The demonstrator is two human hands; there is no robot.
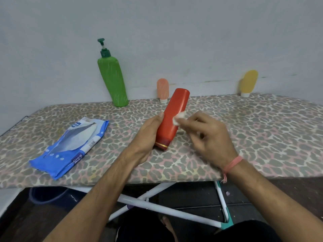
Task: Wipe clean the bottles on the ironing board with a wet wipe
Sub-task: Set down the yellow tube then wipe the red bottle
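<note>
Between both hands [178, 133]: red bottle [172, 117], wipe [178, 118].

We have only the head view: it looks forward and down from above the near edge of the ironing board [244, 137], close over it (wide-angled, so edges bow), facing the wall [174, 32] along its far edge

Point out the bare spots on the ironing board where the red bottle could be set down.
Widest bare patch: ironing board, right of the right hand, in front of the yellow tube. Smaller one: between wipes pack and left hand. Crowded: back edge by green pump bottle and pink tube.
</note>
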